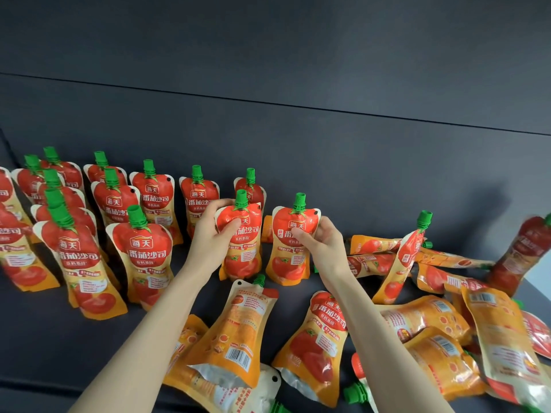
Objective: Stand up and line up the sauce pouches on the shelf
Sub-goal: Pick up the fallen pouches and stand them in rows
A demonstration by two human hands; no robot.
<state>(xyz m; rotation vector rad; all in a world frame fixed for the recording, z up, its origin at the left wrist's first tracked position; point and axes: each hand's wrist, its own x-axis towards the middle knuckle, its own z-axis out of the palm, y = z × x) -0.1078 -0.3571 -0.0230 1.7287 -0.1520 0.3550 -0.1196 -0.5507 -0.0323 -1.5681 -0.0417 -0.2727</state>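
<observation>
Two red-and-orange tomato sauce pouches with green caps stand upright side by side at the centre of the dark shelf (98, 347). My left hand (213, 231) grips the upper part of the left pouch (242, 257). My right hand (320, 238) pinches the upper part of the right pouch (290, 260). To the left, several upright pouches (143, 257) stand in rows. In front and to the right, several pouches (238, 329) lie flat or lean in a heap.
A dark back wall (298, 144) rises behind the shelf. One pouch (399, 263) leans upright among the fallen ones at right. A blurred pouch (518, 254) stands at the far right edge. Bare shelf surface shows at the front left.
</observation>
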